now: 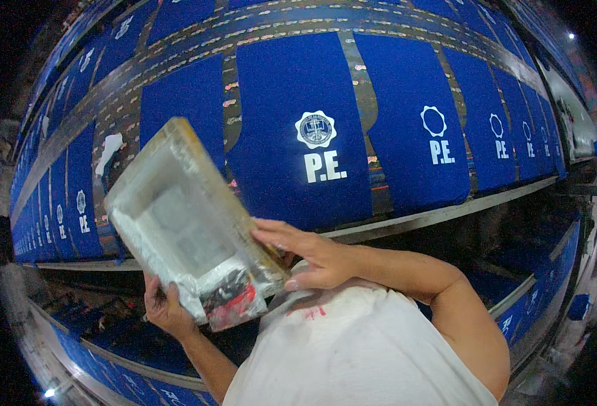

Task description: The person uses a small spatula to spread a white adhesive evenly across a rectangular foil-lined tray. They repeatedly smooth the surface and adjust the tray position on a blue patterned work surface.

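Note:
A screen-printing frame (189, 228) is tilted up in front of me, its inner side towards me. It has yellowish wooden sides, a grey mesh and white ink or tape along the inner walls. My left hand (169, 304) grips its lower left edge. Against its right side lies my right hand (316, 256), the fingers on the wooden edge and the thumb near the bottom corner. Black and red stains mark the tape-wrapped bottom end. Beyond the frame, a blue fabric panel (288, 76) bears a white round emblem with inner detail and white lettering.
More cut blue panels (405, 71) lie in rows on a long printing board with a pale front edge (445, 210); on those to the right the emblem is only an outline. Below, a lower board (547, 289) also holds printed blue fabric. A white scrap (108, 152) lies left.

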Motion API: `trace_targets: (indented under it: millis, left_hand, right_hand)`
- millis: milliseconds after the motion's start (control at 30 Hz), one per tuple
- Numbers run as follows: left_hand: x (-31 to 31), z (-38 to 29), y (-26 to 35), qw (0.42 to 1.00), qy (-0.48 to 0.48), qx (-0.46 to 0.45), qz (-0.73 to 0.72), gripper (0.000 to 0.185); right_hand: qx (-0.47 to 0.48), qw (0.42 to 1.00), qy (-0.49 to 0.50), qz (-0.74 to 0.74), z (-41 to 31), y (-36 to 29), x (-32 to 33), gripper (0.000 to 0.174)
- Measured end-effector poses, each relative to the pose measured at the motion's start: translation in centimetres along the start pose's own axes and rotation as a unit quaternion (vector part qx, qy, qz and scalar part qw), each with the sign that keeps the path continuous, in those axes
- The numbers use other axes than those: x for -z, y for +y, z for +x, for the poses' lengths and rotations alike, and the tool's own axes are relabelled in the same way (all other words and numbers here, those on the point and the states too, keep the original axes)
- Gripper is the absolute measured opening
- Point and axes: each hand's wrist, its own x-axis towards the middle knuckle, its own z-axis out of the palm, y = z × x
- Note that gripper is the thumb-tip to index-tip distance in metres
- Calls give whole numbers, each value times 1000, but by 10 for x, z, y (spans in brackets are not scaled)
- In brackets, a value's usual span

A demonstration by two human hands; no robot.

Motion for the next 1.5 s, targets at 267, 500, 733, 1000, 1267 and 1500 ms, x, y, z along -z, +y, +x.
trace_targets:
  millis: [267, 500, 733, 1000, 1267, 1500]
  left_hand:
    - [31, -60, -24, 995, 63, 76, -29, 42]
    - [21, -56, -13, 996, 56, 53, -42, 42]
    - [-3, -14, 35, 999, -2, 32, -38, 42]
    - [-103, 3, 161, 988, -86, -29, -123, 37]
    - [-345, -128, 252, 960, -201, -32, -194, 34]
    - [-392, -146, 217, 961, -209, -51, -176, 30]
  right_hand:
    - [-43, 995, -91, 8, 12, 11, -19, 108]
    - [-66, 993, -91, 29, 12, -4, -13, 108]
    - [-23, 997, 10, -70, -9, -46, 1, 103]
    - [-69, 962, 250, -86, -74, -138, 34, 88]
    - [-151, 890, 426, -65, -263, -160, 188, 80]
    - [-170, 885, 429, -63, -296, -121, 211, 79]
